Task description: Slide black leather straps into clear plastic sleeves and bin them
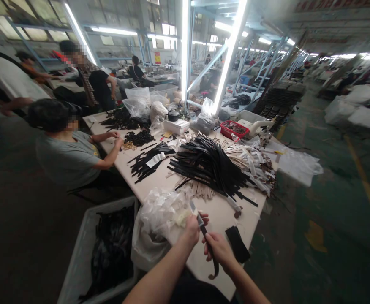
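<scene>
A dark strap (215, 262) runs between my hands over the near end of the table. My left hand (192, 228) is closed on its upper part, where a pale grey stretch shows. Lower down, the fingers of my right hand (218, 247) pinch the same strap, and its free end curls below them. Beside my right hand lies a flat black piece (237, 243). A crumpled clear plastic bag (164, 211) sits just left of my left hand. Beyond my hands spreads a large heap of black straps (208, 164), with pale strips under and behind it.
At the left, a seated person (67, 147) handles something small over black pieces (140, 137). A white crate (77, 249) of black material stands on the floor at lower left. Toward the back are a red basket (234, 129) and a white box (176, 126).
</scene>
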Demonstrator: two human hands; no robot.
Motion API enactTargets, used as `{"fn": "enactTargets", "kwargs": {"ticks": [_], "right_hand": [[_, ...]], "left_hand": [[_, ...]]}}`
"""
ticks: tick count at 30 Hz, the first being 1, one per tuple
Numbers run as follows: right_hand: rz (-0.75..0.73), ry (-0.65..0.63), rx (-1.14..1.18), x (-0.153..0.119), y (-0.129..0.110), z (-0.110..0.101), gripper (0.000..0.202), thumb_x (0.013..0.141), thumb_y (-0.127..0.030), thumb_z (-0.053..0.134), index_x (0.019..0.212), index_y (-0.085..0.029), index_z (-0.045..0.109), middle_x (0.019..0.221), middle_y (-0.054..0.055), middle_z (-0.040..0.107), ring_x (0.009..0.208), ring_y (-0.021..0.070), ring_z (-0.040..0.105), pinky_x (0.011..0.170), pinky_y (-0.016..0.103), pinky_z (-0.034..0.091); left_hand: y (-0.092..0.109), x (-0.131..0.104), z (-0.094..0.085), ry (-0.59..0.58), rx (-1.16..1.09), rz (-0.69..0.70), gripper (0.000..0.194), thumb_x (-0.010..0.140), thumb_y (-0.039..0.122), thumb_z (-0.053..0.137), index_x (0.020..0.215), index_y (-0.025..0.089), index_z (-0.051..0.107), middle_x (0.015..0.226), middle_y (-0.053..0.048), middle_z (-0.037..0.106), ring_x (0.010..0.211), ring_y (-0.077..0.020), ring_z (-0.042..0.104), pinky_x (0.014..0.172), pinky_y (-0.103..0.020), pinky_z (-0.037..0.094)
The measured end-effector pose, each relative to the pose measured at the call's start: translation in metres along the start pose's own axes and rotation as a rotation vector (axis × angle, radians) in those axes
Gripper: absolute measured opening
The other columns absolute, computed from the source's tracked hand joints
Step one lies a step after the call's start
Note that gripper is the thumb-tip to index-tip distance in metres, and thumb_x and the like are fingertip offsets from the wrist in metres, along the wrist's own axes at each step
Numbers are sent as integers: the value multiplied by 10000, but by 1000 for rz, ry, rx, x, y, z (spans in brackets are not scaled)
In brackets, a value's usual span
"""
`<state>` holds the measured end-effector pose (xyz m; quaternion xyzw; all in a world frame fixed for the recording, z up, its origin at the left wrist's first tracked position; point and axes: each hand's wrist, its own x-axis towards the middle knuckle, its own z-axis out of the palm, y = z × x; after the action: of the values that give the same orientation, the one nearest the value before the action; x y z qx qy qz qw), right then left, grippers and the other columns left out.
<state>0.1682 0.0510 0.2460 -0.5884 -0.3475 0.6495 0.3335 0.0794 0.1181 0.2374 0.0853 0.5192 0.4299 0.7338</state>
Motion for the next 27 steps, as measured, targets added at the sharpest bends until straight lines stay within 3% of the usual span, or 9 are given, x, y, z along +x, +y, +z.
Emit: {"fn": "enactTargets", "kwargs": {"ticks": [4,8,10,13,15,18,20,22,27], "right_hand": [[-17,64,-122,2,-1,-6,500,837,-640,494,655,-176,533,457,-11,535,376,123,501,404,229,381],[89,-64,-47,-4,4,-6,518,807,-669,501,810,-157,580,527,4,614,349,118,513,385,220,377],[80,-55,-65,-6,5,-6,525,804,-677,494,787,-158,575,491,-2,596,319,105,480,364,208,343],[13,13,-128,-7,6,-7,506,818,-652,493,620,-187,516,402,-15,512,323,106,468,361,212,330],[20,-12,-111,-9,12,-11,510,817,-654,489,605,-191,509,405,-11,514,328,109,472,363,216,340],[97,-89,-15,-17,28,-17,544,774,-707,502,762,-167,563,473,-11,577,306,100,450,359,223,358],[134,-86,16,-21,39,-20,594,743,-745,517,834,-160,567,480,-21,583,299,93,435,363,221,361],[131,-58,13,-23,43,-21,614,731,-767,523,814,-160,562,464,-23,573,298,82,418,371,216,360],[131,-76,49,-26,37,-26,602,697,-769,574,709,-168,543,491,14,607,310,94,459,386,241,401]], "left_hand": [[-27,-13,-9,-48,131,-59,261,863,448,549,822,191,570,546,-11,591,397,-142,518,409,-246,369],[-17,-14,-11,-43,-4,47,222,797,389,620,821,172,579,761,-82,698,601,-167,656,575,-276,494],[-20,-17,-12,-48,-8,48,217,793,378,620,831,168,581,769,-82,702,586,-165,655,582,-280,498],[-39,-23,-15,-80,101,-53,247,833,422,570,851,176,585,559,1,594,324,-115,445,385,-241,342],[-46,-23,-20,-141,106,-155,267,850,437,545,873,175,589,505,22,544,276,-115,373,338,-235,273],[-37,-12,-24,-195,-59,-314,278,875,424,520,925,160,589,631,-50,648,426,-176,569,420,-268,422],[-32,-4,-23,-132,-145,-323,253,906,385,487,926,154,586,736,-96,697,580,-200,665,547,-301,511],[-38,-3,-20,-69,-108,-285,242,923,358,467,889,152,589,738,-104,702,597,-197,677,583,-306,524],[-63,-19,-16,-109,40,-277,310,891,468,510,852,171,586,584,-56,645,380,-183,555,420,-296,438]]}}
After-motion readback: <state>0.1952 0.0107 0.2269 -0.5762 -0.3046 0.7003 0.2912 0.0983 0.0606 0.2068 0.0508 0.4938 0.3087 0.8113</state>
